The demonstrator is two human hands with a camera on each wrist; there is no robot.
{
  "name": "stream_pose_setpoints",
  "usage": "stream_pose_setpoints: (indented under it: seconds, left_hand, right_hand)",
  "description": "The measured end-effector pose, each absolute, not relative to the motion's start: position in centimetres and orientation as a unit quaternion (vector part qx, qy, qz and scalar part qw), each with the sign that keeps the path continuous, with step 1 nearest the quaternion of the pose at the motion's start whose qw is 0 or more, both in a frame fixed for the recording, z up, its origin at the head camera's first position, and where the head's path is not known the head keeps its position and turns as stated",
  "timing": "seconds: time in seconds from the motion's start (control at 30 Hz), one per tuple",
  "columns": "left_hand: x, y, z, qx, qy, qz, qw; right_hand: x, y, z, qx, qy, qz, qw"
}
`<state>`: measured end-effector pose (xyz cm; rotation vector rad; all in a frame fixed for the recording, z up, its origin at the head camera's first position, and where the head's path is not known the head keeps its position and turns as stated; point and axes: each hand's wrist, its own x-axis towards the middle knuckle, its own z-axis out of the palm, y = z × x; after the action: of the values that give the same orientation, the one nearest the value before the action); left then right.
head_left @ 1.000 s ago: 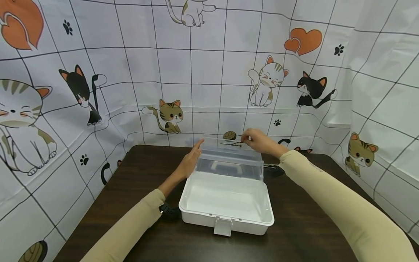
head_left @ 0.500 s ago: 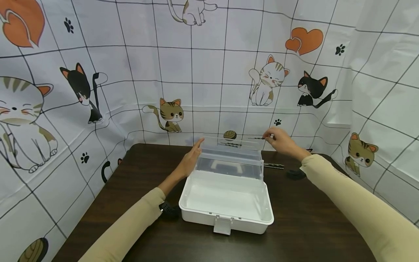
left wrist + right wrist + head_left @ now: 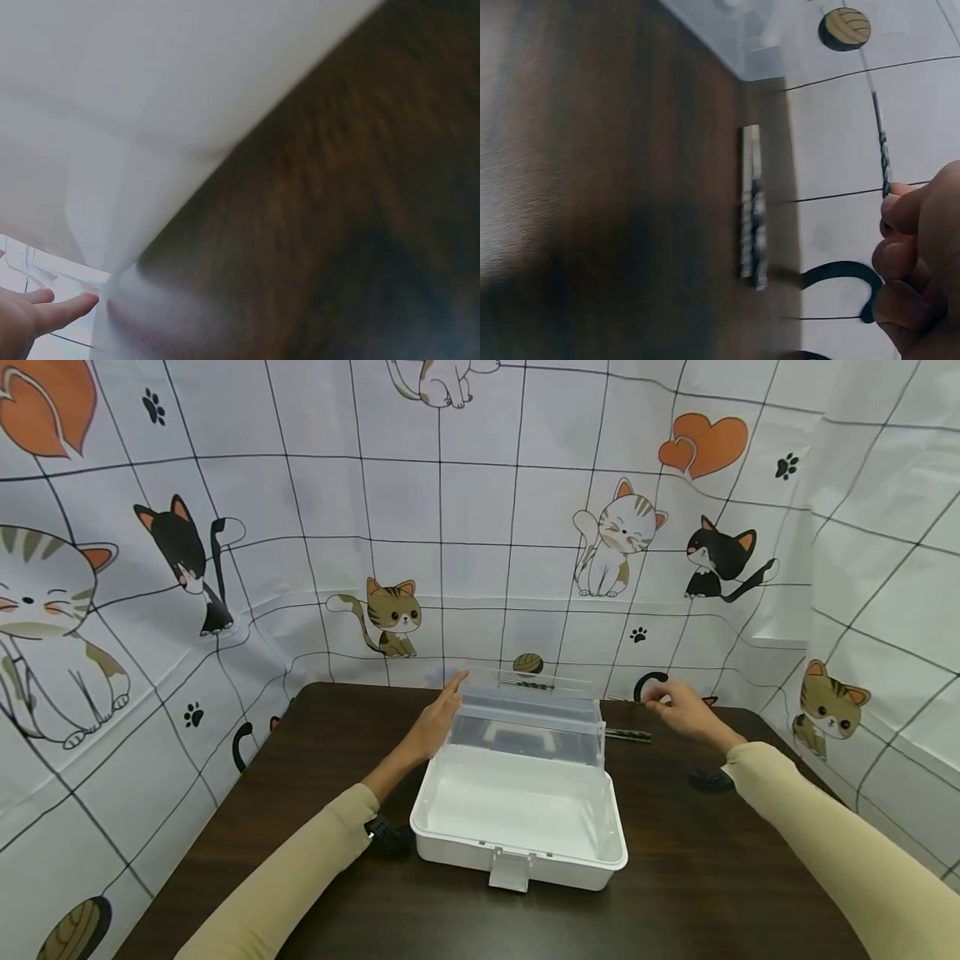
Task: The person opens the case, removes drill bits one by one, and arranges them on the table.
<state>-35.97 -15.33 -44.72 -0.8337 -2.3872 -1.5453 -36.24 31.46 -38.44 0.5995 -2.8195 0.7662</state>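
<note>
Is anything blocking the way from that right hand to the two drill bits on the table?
Nothing visible stands between the right hand and the two drill bits beside the clear lid; the fingers, though, pinch another bit.

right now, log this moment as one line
right hand: pinches drill bit | left hand: at left edge of clear lid | white box: open | two other bits: on table

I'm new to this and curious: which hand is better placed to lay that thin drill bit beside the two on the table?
Probably the right hand: it pinches the thin drill bit and is near the two drill bits on the table. The left hand is at the left edge of the clear lid.
</note>
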Motion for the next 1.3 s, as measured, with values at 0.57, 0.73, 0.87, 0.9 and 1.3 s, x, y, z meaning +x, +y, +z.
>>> stream_pose_setpoints:
  seconds: [0.57, 0.73, 0.87, 0.9, 1.3]
  left_hand:
    - [-36.3, -14.9, -44.0, -0.286, -0.799, -0.520, 0.100]
    - [-36.2, -14.9, -44.2, -0.282, -0.799, -0.523, 0.097]
    - [-36.1, -15.0, -44.3, -0.279, -0.802, -0.520, 0.099]
    - [-36.1, -15.0, -44.3, -0.279, -0.802, -0.519, 0.100]
    - [-35.8, -15.2, -44.6, -0.274, -0.809, -0.510, 0.099]
  right_hand:
    - [-36.3, 31.6, -44.0, 0.213, -0.947, 0.233, 0.064]
    - [-36.5, 31.9, -44.6, 0.201, -0.949, 0.233, 0.068]
    - [-36.5, 32.0, -45.1, 0.191, -0.950, 0.236, 0.078]
    - [-36.5, 32.1, -45.2, 0.190, -0.949, 0.236, 0.081]
    - [-36.1, 32.0, -46.6, 0.164, -0.958, 0.208, 0.110]
